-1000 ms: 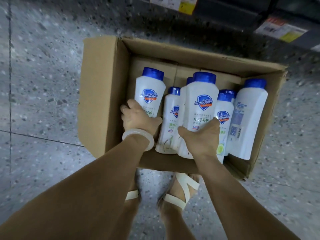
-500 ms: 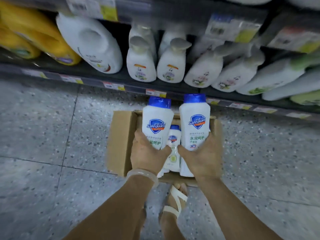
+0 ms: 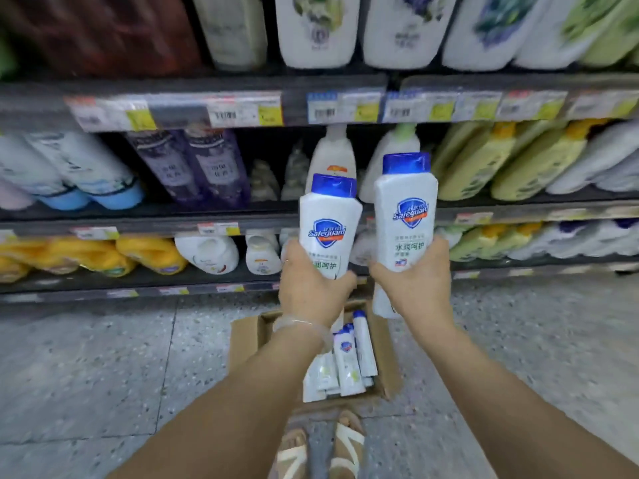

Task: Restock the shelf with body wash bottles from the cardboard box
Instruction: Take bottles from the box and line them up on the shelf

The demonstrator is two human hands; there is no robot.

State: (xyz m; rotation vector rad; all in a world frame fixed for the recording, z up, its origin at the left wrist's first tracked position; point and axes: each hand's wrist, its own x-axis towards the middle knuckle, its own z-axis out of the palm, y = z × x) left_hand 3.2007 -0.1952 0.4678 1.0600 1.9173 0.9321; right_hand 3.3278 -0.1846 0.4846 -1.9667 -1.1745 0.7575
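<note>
Step in hand: carry to shelf; left hand grips one body wash bottle, right hand grips another bottle, both upright above the cardboard box; next, I think, needs a free gap on the middle shelf w/ caps up.

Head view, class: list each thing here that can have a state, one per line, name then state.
left hand: grips the left bottle
right hand: grips the right bottle
left bottle: upright, cap on, lifted
right bottle: upright, cap on, lifted
cardboard box: open, on floor, bottles inside
shelf: stocked
</note>
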